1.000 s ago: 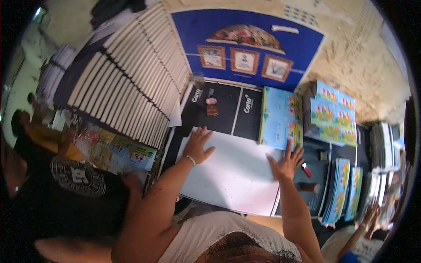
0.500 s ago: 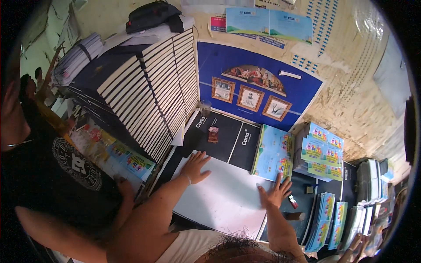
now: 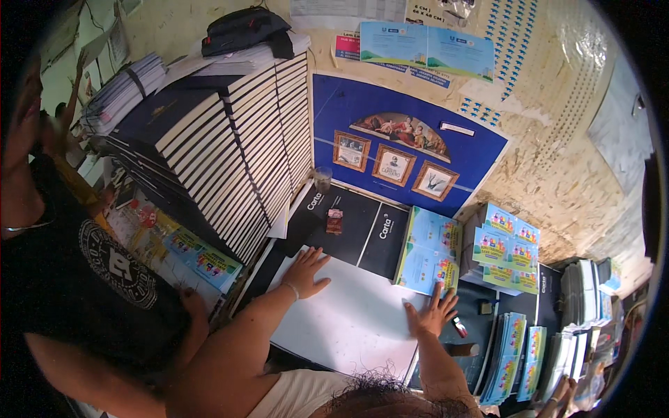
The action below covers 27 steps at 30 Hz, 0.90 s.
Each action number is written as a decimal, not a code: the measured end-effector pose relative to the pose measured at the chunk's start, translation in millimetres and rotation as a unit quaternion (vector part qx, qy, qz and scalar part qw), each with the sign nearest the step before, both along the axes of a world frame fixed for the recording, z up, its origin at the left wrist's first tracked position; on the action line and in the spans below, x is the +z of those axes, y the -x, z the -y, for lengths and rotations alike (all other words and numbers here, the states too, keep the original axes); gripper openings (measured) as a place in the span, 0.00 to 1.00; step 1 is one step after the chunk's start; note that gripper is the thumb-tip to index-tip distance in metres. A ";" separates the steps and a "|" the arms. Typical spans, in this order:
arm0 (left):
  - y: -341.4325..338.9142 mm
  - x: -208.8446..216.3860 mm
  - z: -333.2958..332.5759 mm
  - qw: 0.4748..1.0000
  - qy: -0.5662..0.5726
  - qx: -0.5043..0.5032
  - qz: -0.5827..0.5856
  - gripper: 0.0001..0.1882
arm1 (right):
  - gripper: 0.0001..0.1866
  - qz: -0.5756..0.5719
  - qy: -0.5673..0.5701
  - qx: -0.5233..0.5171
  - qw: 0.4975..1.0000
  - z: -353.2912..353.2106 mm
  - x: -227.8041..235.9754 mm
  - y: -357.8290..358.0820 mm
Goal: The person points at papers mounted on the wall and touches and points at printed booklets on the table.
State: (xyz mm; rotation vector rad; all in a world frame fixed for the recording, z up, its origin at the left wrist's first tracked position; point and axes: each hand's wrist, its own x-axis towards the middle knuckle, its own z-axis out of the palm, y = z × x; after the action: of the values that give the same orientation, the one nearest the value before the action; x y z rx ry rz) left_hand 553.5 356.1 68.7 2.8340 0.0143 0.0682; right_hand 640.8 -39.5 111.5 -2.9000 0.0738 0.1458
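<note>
Palms down, a person spreads the left grip (image 3: 305, 274) over the far left corner of a white sheet (image 3: 348, 313), with the right grip (image 3: 433, 313) at its far right corner, both released and clasping nothing. The white sheet lies flat on a dark surface (image 3: 352, 245); whether it is one layer or several cannot be told. Just beyond its far right corner, blue-and-green printed sheets (image 3: 428, 240) meet the right fingertips, and a careless sweep could knock them askew. Uneven palm pressure could skew the white sheet itself. To its right, a slipping arm might set a brown cylinder (image 3: 465, 350) rolling. Beyond its left side, a tall strapped stack (image 3: 230, 153) could topple if bumped.
</note>
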 end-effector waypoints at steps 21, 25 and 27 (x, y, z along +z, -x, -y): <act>-0.3 7.2 3.0 0.999 0.001 0.011 -0.036 0.41 | 0.72 -0.001 0.001 -0.007 1.000 -0.2 -4.3 -1.3; 0.2 7.2 2.5 0.999 -0.006 0.008 -0.034 0.42 | 0.72 0.005 -0.008 -0.002 1.000 1.7 -6.8 -1.7; 0.8 8.2 2.8 0.999 0.001 0.006 -0.035 0.42 | 0.72 0.008 -0.009 -0.004 1.000 1.8 -8.6 -0.8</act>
State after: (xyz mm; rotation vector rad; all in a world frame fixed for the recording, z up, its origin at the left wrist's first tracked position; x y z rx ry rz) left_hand 552.7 353.3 76.9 2.8325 0.0467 -0.0279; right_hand 641.6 -41.3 102.9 -2.8822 0.0797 0.1220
